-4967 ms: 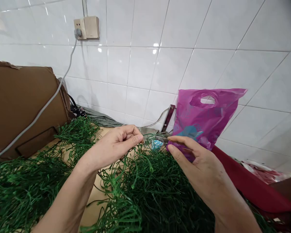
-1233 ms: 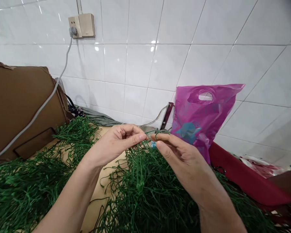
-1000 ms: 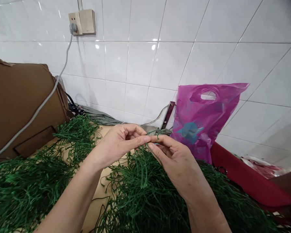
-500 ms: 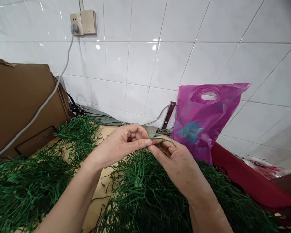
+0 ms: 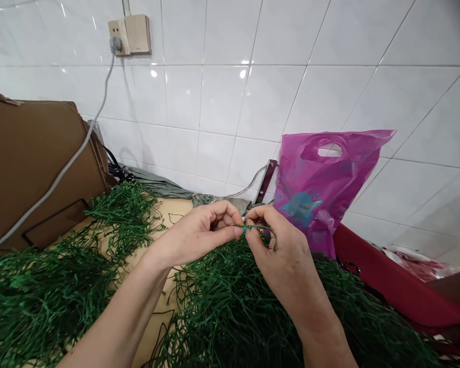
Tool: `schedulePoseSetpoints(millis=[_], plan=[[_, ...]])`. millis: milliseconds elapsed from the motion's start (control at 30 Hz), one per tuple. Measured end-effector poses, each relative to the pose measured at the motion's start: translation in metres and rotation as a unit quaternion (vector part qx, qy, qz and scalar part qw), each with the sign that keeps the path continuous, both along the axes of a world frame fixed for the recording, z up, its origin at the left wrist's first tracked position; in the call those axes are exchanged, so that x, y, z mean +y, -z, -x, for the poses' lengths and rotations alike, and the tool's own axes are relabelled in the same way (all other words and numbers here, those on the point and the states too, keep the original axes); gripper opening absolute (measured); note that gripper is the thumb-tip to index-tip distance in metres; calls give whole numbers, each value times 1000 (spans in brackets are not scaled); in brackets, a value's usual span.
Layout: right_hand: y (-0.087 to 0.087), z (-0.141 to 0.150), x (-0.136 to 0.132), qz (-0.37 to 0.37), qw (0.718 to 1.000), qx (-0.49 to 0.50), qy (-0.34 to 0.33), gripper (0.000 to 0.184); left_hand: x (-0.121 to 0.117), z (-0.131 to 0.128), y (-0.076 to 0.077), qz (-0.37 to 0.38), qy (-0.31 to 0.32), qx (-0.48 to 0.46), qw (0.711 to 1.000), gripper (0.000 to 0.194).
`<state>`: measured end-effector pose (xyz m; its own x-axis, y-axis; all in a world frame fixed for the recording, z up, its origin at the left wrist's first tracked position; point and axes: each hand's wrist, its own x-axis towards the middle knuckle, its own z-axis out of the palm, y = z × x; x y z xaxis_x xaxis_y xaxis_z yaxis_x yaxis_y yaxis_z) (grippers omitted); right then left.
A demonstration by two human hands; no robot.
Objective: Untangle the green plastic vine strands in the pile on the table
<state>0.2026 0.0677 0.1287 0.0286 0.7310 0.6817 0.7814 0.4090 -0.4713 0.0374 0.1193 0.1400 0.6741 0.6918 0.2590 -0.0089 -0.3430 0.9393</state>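
Observation:
A big tangle of thin green plastic stems (image 5: pixel 230 301) covers the table in front of me. My left hand (image 5: pixel 201 235) pinches the gathered tops of a bundle of these stems between thumb and forefinger. My right hand (image 5: pixel 281 253) is closed right next to it, fingertips meeting the left hand's. It holds a thin green tie strand (image 5: pixel 261 228) that loops over its knuckles and runs to the pinch point. A small blue bit shows where the fingertips meet.
A brown cardboard box (image 5: pixel 30 163) stands at the left, with a grey cable (image 5: pixel 76 148) running up to a wall socket (image 5: pixel 129 35). A magenta plastic bag (image 5: pixel 322 184) leans on the white tiled wall. A red cloth (image 5: pixel 391 291) lies at the right.
Over five seconds my hands came together from apart. In the last second both hands shifted slightly right, and the right hand turned over with the green strand looped across its knuckles.

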Motion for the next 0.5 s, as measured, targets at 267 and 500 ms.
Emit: schedulePoseSetpoints(millis=[267,500], plan=[[4,9,2,2,996,69,58,11,-2,-6,0,-24,-38,-7,999,6],[7,3,6,21,994,85,72,12,1,-13,3,-52,-72,7,996,5]])
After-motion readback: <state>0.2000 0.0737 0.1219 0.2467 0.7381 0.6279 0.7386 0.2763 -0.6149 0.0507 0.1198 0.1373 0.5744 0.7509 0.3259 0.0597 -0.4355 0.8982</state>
